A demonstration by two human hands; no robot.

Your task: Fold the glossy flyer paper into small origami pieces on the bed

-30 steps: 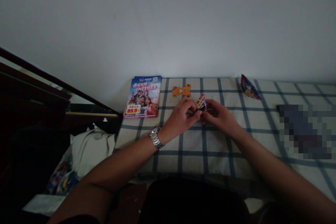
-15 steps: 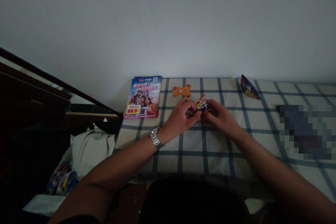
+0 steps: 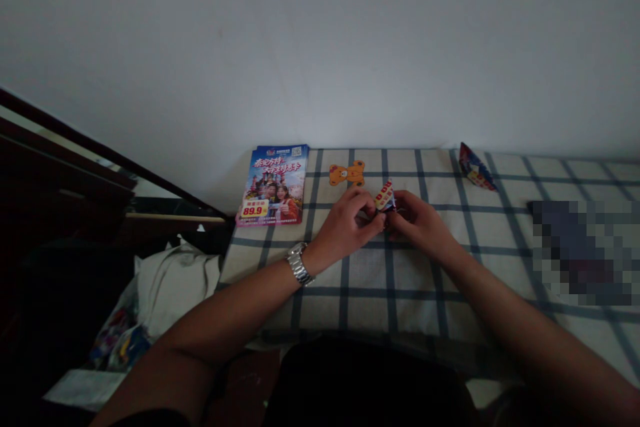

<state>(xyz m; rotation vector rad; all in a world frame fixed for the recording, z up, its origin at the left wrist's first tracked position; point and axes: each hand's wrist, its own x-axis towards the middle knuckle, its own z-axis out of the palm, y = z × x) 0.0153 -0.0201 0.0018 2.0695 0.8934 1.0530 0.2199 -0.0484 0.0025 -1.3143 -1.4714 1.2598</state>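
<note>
At the far left of the white-and-blue checked cloth [image 3: 370, 277] lies a stack of glossy blue-and-pink printed leaflets [image 3: 275, 180], likely there to leave the hands room; next the left hand [image 3: 350, 219] pinches a small folded piece of yellow, red-lettered paper [image 3: 385, 198], and the right hand [image 3: 424, 225] grasps its other side, I'd guess to steady it. That piece sits between the two hands, at their fingertips; farther right, a dark blue-and-red folded paper [image 3: 474, 168] rests apart, near the wall [image 3: 320, 47].

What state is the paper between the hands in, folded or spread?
Folded: the paper shows a small, pointed shape with slanted edges between the left hand and right hand.
</note>
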